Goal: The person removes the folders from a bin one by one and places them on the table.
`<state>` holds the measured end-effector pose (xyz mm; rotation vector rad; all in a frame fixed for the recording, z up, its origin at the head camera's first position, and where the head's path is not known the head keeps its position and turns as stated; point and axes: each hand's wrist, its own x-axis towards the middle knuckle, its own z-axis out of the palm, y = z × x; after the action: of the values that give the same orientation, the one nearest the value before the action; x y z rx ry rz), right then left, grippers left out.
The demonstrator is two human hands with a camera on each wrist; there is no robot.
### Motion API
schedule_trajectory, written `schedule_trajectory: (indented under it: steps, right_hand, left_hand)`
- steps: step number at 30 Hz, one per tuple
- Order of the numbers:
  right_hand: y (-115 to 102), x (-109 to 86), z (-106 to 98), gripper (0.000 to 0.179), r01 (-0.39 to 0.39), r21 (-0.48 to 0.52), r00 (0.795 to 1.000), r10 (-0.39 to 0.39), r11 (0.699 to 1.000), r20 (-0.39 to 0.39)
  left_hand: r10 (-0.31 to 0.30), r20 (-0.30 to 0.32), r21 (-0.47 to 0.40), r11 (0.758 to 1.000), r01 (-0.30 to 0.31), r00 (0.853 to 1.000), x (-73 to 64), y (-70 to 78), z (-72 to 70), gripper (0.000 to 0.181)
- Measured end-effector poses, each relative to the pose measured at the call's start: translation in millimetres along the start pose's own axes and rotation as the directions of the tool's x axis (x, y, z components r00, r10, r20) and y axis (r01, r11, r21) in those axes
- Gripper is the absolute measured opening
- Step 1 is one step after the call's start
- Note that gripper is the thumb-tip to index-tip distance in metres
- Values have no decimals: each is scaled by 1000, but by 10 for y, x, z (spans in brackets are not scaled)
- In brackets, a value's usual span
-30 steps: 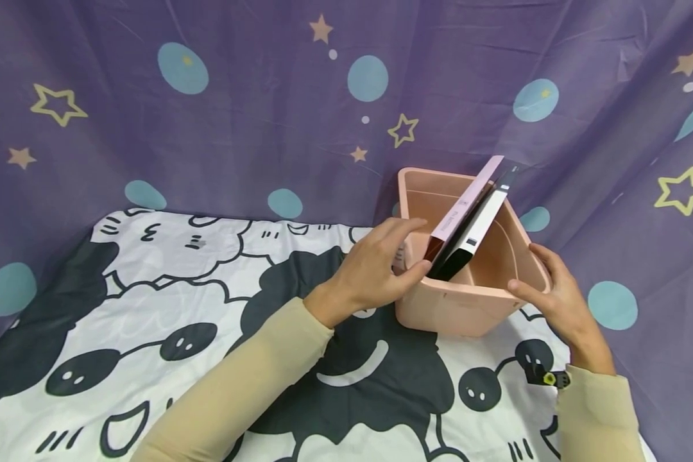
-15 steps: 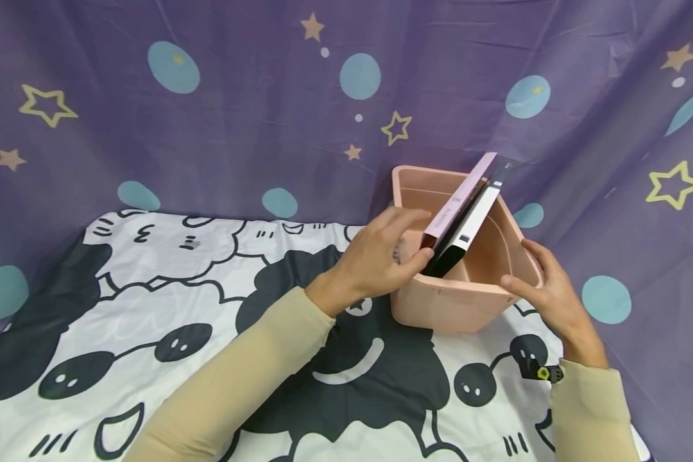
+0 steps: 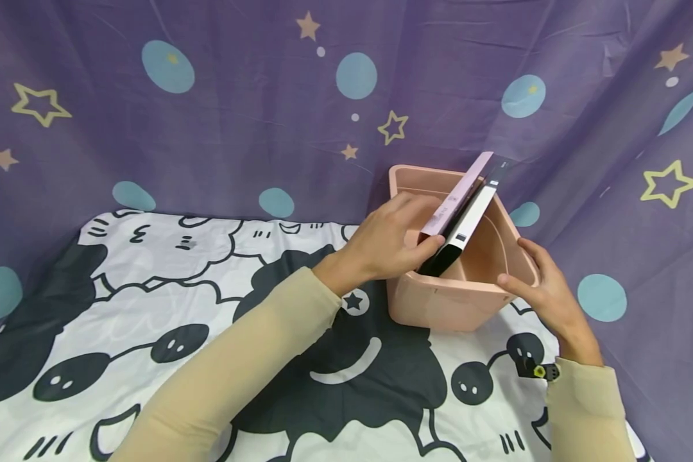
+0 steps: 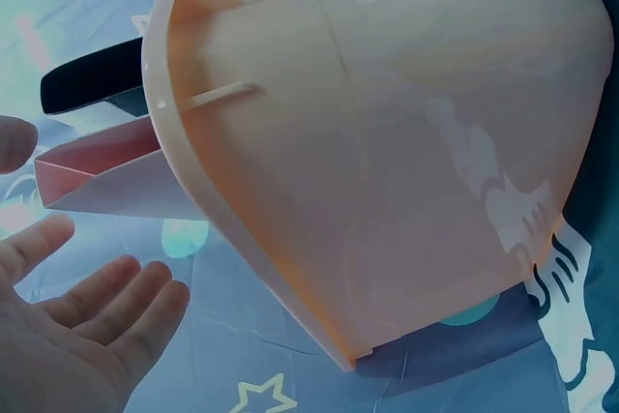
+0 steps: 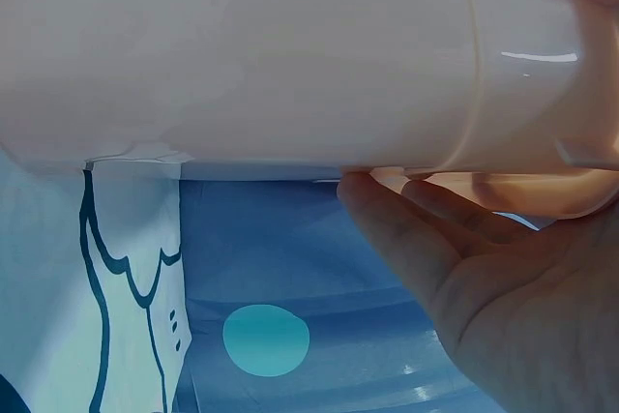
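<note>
A pink plastic bin (image 3: 436, 305) stands on the patterned cloth at the right in the head view. Two slim, box-shaped things lean inside it, poking above its far rim: a pink one (image 3: 458, 199) and a black-and-white one (image 3: 475, 221). My left hand (image 3: 384, 240) reaches over the near left rim, its thumb overlapping the near ends of both. In the left wrist view, the left fingers (image 4: 145, 321) are spread, with the pink thing's end between thumb and index finger. My right hand (image 3: 545, 292) grips the bin's right rim, thumb inside and fingers outside.
A black-and-white cartoon cloth (image 3: 196, 301) covers the surface under the bin. Close behind and to the right hangs a purple curtain (image 3: 225, 115) with stars and blue dots. Something dark with a yellow spot (image 3: 539, 371) sits at the right wrist.
My left hand has shifted right and slightly up, farther over the bin, its thumb now overlapping the slim things' near ends. The right hand keeps its grip on the rim. The whole view has shifted slightly.
</note>
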<state>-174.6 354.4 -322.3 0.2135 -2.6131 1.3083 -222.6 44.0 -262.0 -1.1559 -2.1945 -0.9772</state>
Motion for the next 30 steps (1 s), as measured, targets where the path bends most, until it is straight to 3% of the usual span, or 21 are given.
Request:
schedule_trajectory:
  steps: [6, 11, 18, 27, 30]
  right_hand:
    - [-5, -4, -7, 83, 0, 4, 1000, 0, 1000, -2]
    - [-25, 1, -5, 82, -17, -3, 1000, 17, 1000, -2]
    - [-34, 9, -2, 82, -19, -2, 1000, 19, 1000, 4]
    - [1, 5, -8, 83, -11, -5, 1000, 12, 1000, 9]
    - [3, 2, -9, 83, -13, -4, 1000, 13, 1000, 11]
  left_hand:
    - [-20, 72, -11, 1000, 21, 997, 105, -13, -10, 48]
    - [-54, 167, -13, 998, 57, 985, 200, -13, -59, 49]
    - [-120, 315, 21, 993, 119, 941, 332, 10, -118, 49]
    - [-186, 442, 17, 980, 199, 878, 433, 3, -85, 51]
    - [-192, 454, 34, 980, 198, 870, 452, 3, -68, 50]
